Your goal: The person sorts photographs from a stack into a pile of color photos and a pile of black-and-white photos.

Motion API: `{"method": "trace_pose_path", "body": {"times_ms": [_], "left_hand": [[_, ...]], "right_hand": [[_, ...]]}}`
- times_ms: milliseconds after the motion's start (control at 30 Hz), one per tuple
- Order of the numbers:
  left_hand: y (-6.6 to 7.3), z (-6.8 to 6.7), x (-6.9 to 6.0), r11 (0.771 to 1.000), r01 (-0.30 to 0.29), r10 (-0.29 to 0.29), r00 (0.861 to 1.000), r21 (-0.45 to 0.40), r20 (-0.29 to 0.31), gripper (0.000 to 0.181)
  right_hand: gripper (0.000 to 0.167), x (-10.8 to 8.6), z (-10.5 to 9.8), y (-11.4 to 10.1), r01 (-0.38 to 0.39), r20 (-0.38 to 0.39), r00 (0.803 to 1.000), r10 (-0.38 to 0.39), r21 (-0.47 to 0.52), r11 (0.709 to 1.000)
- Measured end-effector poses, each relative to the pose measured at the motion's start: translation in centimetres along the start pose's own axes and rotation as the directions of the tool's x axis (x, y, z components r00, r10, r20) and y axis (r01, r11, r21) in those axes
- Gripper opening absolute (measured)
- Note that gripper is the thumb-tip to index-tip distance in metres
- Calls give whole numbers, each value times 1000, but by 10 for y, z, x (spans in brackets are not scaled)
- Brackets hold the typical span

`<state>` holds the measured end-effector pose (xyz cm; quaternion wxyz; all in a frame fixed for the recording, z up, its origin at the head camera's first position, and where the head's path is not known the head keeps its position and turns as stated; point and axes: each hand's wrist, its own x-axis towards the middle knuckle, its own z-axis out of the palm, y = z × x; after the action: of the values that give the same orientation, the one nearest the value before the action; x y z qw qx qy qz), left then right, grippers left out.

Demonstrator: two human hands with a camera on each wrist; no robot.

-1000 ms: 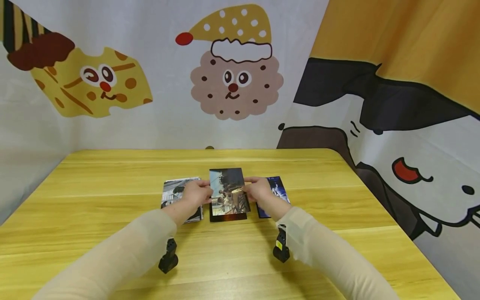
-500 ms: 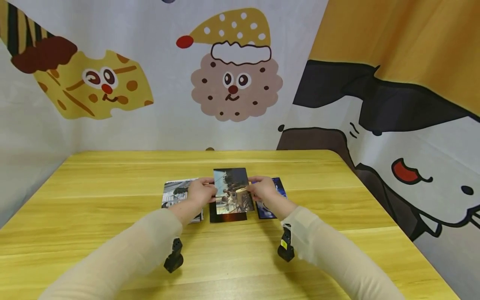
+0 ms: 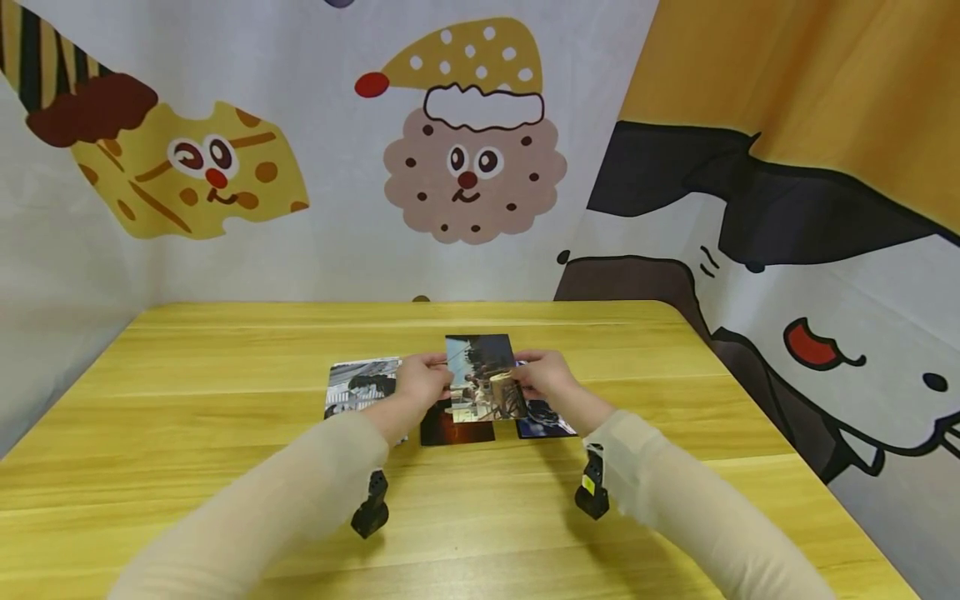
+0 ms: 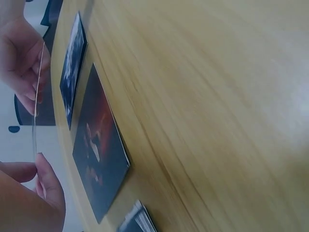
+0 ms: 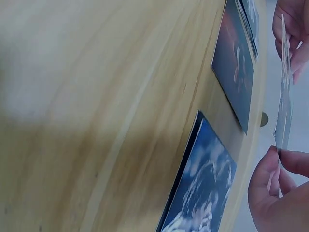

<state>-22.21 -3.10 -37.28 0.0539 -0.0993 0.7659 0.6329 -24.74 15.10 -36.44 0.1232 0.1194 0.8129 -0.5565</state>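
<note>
A picture card (image 3: 487, 379) with a sky-and-people scene is held above the table, tilted toward the head camera. My left hand (image 3: 424, 382) pinches its left edge between thumb and fingers. At the opposite edge, my right hand (image 3: 551, 379) pinches it likewise. The card appears nearly edge-on in both wrist views. Below it lies a dark card with a red glow (image 4: 100, 145), partly covered in the head view. Blue cards (image 5: 205, 186) lie under my right hand, seemingly more than one. A pile of grey, black-and-white cards (image 3: 358, 387) lies left, partly behind my left hand.
All the cards lie in a row on a light wooden table (image 3: 480, 517). A curtain with cartoon prints (image 3: 330, 267) hangs behind the table's far edge and along its right side. A small black device (image 3: 371, 504) hangs at each wrist.
Both hands have carried the picture card to the right and slightly up, from over the dark red card to between it and the blue cards. The cards on the table stay put.
</note>
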Motion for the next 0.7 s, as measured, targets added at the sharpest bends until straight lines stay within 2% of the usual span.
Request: {"method": "trace_pose_path", "body": {"times_ms": [133, 333, 500, 700], "left_hand": [[2, 7, 1, 1000, -12, 12, 1000, -11, 3, 43], [4, 17, 0, 1000, 1, -1, 1000, -21, 31, 43], [7, 27, -2, 1000, 17, -16, 999, -22, 42, 42], [4, 42, 0, 999, 7, -5, 999, -33, 48, 42]], "right_hand": [[42, 0, -7, 1, 4, 8, 1000, -5, 9, 1000], [43, 0, -20, 4, 9, 22, 1000, -9, -10, 1000], [43, 0, -31, 7, 20, 4, 1000, -20, -33, 999], [43, -1, -41, 10, 19, -28, 999, -20, -45, 999]]}}
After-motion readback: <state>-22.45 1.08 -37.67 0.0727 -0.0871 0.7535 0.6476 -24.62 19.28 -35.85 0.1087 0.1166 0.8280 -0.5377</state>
